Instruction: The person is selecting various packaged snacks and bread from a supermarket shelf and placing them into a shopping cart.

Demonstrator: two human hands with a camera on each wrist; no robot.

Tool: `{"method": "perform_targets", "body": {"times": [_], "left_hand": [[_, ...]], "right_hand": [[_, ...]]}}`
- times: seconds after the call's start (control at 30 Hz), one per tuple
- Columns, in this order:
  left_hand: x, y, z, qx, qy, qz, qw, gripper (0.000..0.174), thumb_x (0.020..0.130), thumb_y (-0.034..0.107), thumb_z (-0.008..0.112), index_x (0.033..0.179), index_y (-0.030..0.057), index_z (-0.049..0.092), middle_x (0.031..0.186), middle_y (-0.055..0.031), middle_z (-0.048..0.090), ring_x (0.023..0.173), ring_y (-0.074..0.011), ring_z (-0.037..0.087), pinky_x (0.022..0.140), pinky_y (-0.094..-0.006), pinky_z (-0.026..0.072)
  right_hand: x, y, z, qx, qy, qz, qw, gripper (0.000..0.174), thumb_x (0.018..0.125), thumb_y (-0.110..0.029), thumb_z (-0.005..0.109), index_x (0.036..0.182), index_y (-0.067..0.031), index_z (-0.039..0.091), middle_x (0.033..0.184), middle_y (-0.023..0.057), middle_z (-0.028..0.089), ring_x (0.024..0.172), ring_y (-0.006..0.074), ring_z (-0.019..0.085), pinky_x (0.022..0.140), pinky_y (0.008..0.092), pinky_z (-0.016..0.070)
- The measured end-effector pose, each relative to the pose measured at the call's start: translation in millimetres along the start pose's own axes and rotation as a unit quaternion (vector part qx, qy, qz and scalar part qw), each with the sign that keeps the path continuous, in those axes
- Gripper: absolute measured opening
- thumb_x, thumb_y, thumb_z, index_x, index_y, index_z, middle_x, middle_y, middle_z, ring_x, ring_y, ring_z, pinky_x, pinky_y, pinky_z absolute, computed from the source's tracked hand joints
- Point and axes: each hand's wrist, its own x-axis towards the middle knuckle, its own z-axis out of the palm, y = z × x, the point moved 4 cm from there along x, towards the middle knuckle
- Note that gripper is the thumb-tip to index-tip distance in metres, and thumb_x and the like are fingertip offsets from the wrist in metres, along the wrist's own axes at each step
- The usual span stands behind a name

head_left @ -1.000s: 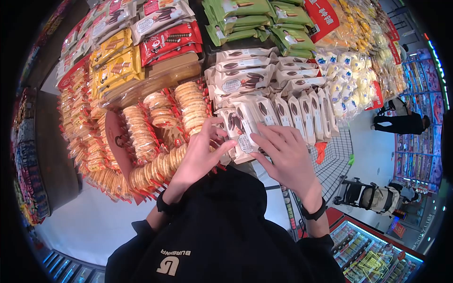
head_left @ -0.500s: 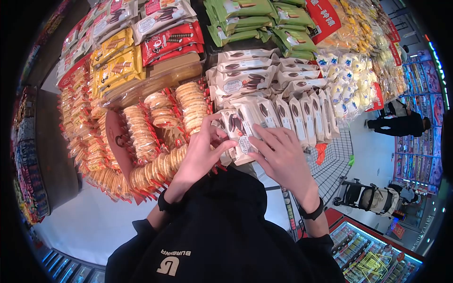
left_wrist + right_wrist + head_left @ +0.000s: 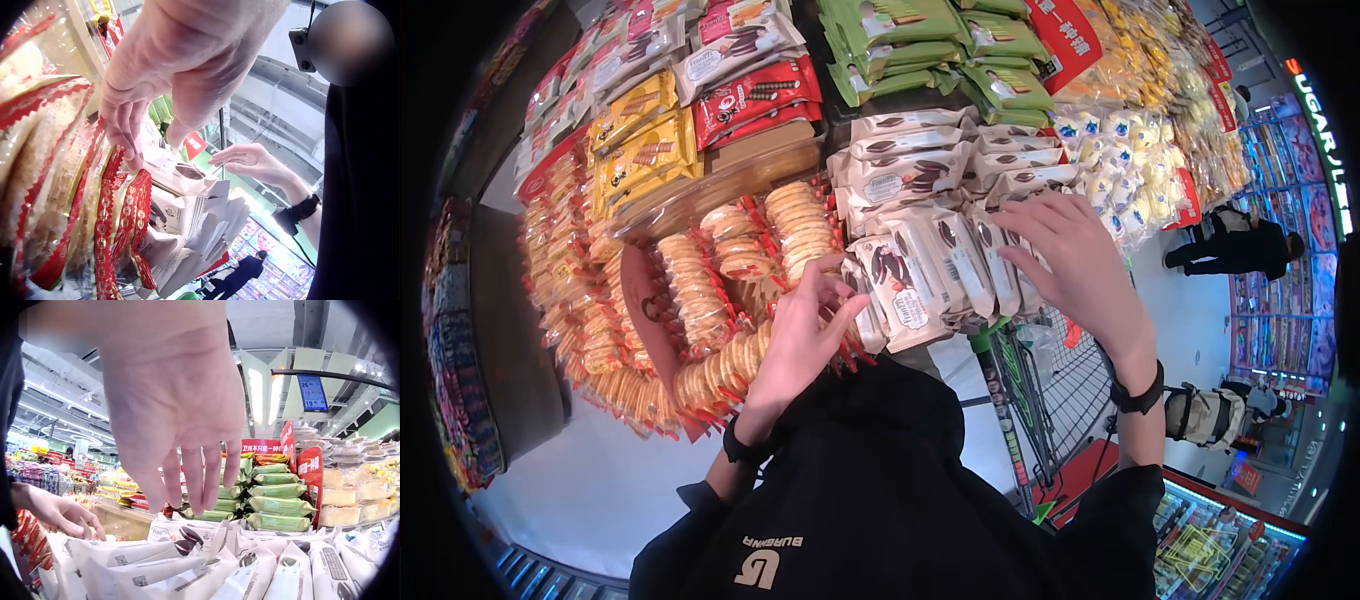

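Note:
A white wafer-snack pack (image 3: 905,285) with dark sticks printed on it leans at the front of a row of similar upright packs (image 3: 960,262). My left hand (image 3: 800,325) is beside its left edge, fingers loosely bent and thumb tip close to the wrapper. Over the right part of the row hovers my right hand (image 3: 1075,255), its fingers extended and hiding some packs. The right wrist view shows that hand (image 3: 178,419) palm-on, fingers pointing down above the white packs (image 3: 250,575), nothing in its grasp.
Wrapped round crackers (image 3: 700,290) fill the display at left. Behind are yellow packs (image 3: 645,155), red packs (image 3: 760,100) and green packs (image 3: 905,40). A shopping cart (image 3: 1040,390) stands at right, near a stroller (image 3: 1205,415). Farther off is a person in dark clothes (image 3: 1240,250).
My right hand has left the front pack and moved right and away from me, over the row. My left hand stays by the left edge. The view has shifted slightly.

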Motion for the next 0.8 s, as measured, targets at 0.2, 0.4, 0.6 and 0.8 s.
{"method": "perform_targets", "body": {"times": [0.2, 0.4, 0.6, 0.8], "left_hand": [[-4.9, 2.1, 2.9, 0.019, 0.001, 0.014, 1.0, 0.047, 0.092, 0.018, 0.073, 0.13, 0.0002, 0.049, 0.091, -0.0123, 0.068, 0.071, -0.0231, 0.065, 0.065, -0.0359, 0.0518], [-4.5, 7.1, 8.5, 0.013, -0.015, 0.045, 0.999, 0.046, 0.091, 0.019, 0.074, 0.128, 0.0027, 0.051, 0.09, -0.0114, 0.067, 0.072, -0.0229, 0.064, 0.063, -0.0366, 0.051], [-1.5, 11.8, 16.4, -0.012, -0.029, 0.048, 0.998, 0.049, 0.09, 0.021, 0.076, 0.128, 0.0019, 0.051, 0.09, -0.0114, 0.066, 0.073, -0.0238, 0.065, 0.065, -0.0367, 0.0515], [-0.5, 14.4, 16.2, -0.005, -0.026, 0.04, 0.999, 0.049, 0.089, 0.02, 0.077, 0.128, 0.0004, 0.054, 0.09, -0.0088, 0.067, 0.08, -0.0218, 0.066, 0.071, -0.0351, 0.0528]], "right_hand": [[23.7, -1.1, 18.2, 0.021, -0.065, -0.032, 0.997, 0.034, 0.087, -0.018, 0.071, 0.118, -0.0058, 0.066, 0.122, 0.0099, 0.066, 0.114, 0.0293, 0.059, 0.1, 0.0403, 0.0445], [39.7, -17.6, 45.3, 0.059, -0.046, -0.105, 0.992, 0.029, 0.086, -0.02, 0.072, 0.11, -0.0062, 0.064, 0.109, 0.0073, 0.064, 0.11, 0.025, 0.059, 0.095, 0.0392, 0.0462], [43.4, -27.6, 63.0, 0.072, -0.08, -0.129, 0.986, 0.024, 0.083, -0.02, 0.074, 0.1, -0.0049, 0.066, 0.102, 0.0067, 0.063, 0.106, 0.0254, 0.058, 0.093, 0.0387, 0.0474], [42.4, -31.3, 57.9, 0.072, -0.071, -0.107, 0.989, 0.024, 0.083, -0.021, 0.075, 0.098, -0.0044, 0.066, 0.108, 0.0065, 0.063, 0.107, 0.0254, 0.058, 0.092, 0.039, 0.0479]]}}
